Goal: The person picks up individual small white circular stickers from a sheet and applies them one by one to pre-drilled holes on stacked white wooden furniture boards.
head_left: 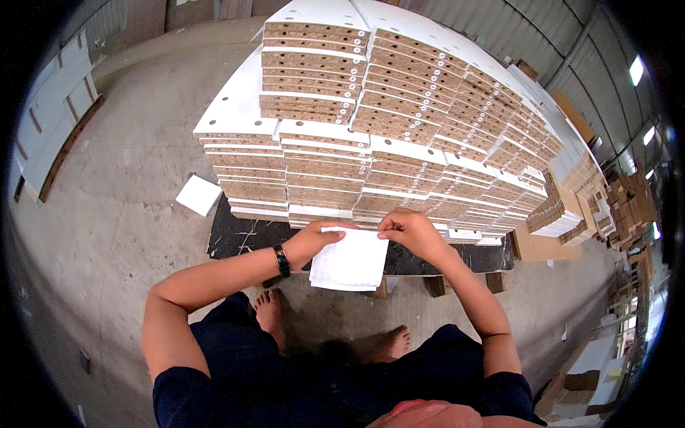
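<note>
A small stack of white paper sheets (349, 262) hangs between my two hands, over the near edge of a black marbled board (253, 239). My left hand (314, 241) grips its upper left corner, thumb on top; a dark band circles that wrist. At the upper right corner my right hand (408, 232) pinches the paper between thumb and fingers. Just beyond my hands rise stacked white-faced particleboard panels (325, 171), their brown edges drilled with holes. Small round white marks run along several of those edges.
A white square piece (199, 195) lies on the concrete floor (143, 143) left of the stack. Wooden blocks (437, 286) sit under the black board. White panels (57, 107) lean at far left. Cardboard boxes (631, 196) stand at far right. My bare feet are close to the board.
</note>
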`<action>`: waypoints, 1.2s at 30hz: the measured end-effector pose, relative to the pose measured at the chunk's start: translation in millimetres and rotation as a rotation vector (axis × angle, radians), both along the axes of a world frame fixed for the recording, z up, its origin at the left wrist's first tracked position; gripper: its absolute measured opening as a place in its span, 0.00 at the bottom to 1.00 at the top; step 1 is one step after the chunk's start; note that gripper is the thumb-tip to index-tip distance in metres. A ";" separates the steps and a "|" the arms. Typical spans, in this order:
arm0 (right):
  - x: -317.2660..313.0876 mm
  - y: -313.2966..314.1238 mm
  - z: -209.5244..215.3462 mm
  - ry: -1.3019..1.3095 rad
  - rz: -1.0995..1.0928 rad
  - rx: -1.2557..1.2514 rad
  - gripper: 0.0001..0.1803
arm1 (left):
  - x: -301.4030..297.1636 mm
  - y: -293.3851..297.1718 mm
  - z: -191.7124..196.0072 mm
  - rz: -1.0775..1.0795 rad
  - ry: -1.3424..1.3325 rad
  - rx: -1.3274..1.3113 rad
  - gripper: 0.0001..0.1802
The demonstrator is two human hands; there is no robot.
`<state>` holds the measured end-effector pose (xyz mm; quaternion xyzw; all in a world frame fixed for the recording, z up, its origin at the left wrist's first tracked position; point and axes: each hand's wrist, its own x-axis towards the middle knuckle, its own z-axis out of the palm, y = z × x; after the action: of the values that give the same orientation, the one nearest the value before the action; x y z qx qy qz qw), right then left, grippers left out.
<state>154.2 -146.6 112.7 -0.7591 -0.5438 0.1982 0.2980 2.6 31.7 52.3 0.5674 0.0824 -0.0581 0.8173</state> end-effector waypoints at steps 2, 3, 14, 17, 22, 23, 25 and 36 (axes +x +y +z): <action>-3.5 -4.0 1.1 -0.034 -0.003 0.031 0.06 | -4.8 -7.0 1.7 0.030 0.020 -0.013 0.17; -6.0 -5.7 0.6 -0.028 -0.005 0.017 0.06 | -5.8 -9.5 3.1 0.041 0.030 -0.022 0.17; -15.8 -23.4 -15.1 -0.166 0.028 0.018 0.05 | -2.5 -15.8 -12.6 0.004 0.131 -0.125 0.17; -15.5 -26.0 -18.4 -0.197 0.035 0.062 0.05 | -5.6 -10.2 -22.0 0.065 0.160 -0.190 0.16; -8.3 -13.6 -5.7 -0.211 -0.085 0.189 0.05 | -9.5 0.1 -28.4 0.206 0.247 -0.222 0.15; -2.1 -7.3 -5.2 -0.205 -0.088 0.189 0.05 | -9.9 0.0 -27.4 0.234 0.268 -0.200 0.15; 14.3 13.6 -9.8 -0.259 -0.147 0.283 0.05 | -8.6 4.3 -31.5 0.236 0.262 -0.209 0.16; 21.8 97.9 -95.4 -0.030 -0.580 0.737 0.07 | -12.7 19.3 -19.6 0.319 0.186 -0.164 0.16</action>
<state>176.0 -48.7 17.3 -0.7260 -0.3475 -0.1107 0.5830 -10.2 51.0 32.7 0.4708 0.2414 0.0134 0.8484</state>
